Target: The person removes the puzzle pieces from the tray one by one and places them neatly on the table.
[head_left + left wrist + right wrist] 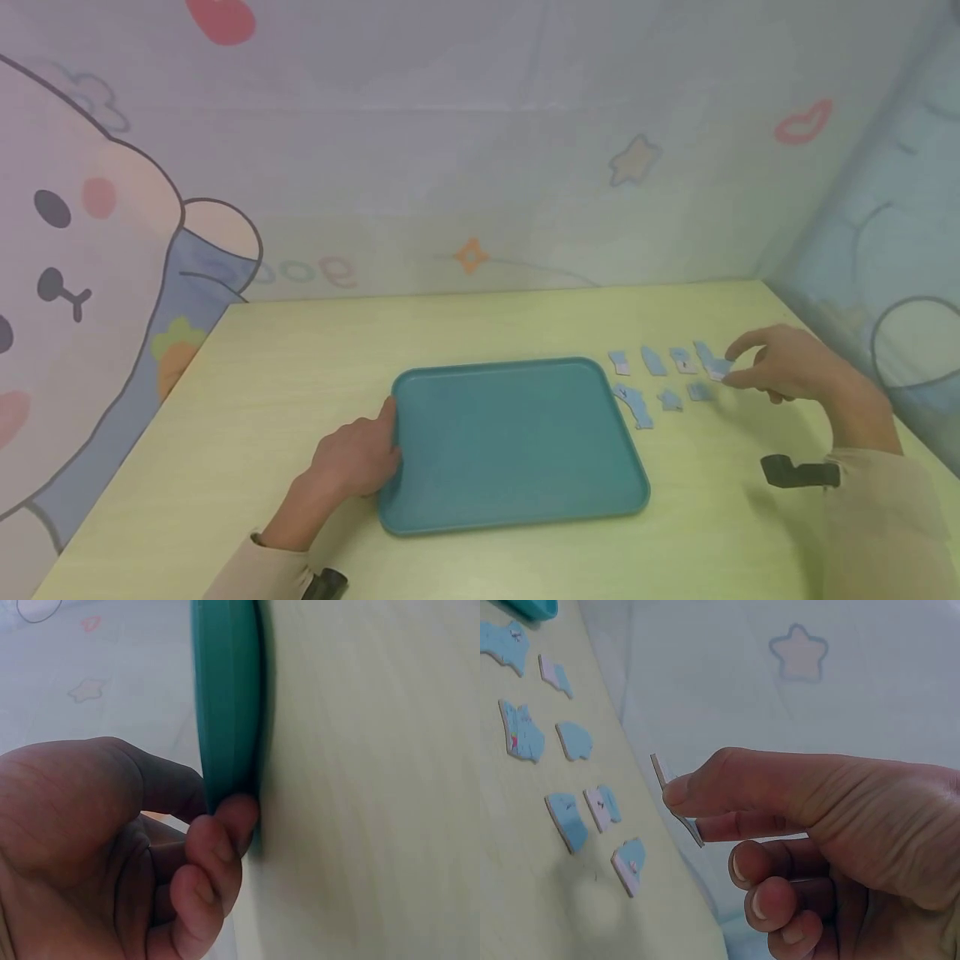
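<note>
My left hand (358,454) grips the left rim of a teal tray (517,442), thumb at the rim. In the left wrist view, the curled fingers (206,889) meet the tray's edge (229,697) close to the tabletop. Over at the right, my right hand (795,367) pinches a thin jigsaw piece (660,771) between thumb and index finger, the other fingers curled below. The right wrist view shows this piece edge-on, raised above the table. Several light-blue jigsaw pieces (653,362) lie spread out flat between that hand and the tray.
A pale yellow table (300,342) bears the tray and pieces. Behind it hangs a printed cloth backdrop (420,167) with a cartoon bear (82,275) at left, and another cloth (911,250) borders the right side.
</note>
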`<move>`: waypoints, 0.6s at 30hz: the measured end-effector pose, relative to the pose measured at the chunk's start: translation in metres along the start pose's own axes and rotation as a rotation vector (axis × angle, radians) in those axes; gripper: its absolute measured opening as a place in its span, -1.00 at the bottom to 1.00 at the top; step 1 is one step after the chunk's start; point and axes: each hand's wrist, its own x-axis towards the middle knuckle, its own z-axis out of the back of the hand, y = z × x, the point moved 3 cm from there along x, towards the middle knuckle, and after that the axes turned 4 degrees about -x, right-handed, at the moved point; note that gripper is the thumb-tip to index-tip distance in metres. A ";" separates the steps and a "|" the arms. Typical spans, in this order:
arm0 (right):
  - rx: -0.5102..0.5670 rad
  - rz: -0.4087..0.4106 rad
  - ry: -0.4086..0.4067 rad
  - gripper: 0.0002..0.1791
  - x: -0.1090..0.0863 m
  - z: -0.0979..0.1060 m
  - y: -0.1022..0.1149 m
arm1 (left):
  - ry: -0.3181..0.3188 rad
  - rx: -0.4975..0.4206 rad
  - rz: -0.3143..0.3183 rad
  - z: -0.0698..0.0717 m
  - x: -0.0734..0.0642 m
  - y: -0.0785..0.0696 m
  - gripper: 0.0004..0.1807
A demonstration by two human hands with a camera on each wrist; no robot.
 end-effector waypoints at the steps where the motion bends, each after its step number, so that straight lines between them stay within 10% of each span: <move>1: 0.005 -0.002 0.007 -0.38 0.000 -0.001 -0.002 | 0.001 0.000 0.001 0.000 0.000 0.000 -0.24; 18: 0.061 -0.042 0.080 -0.31 0.006 -0.018 -0.028 | 0.007 0.013 0.008 -0.001 0.003 0.000 -0.24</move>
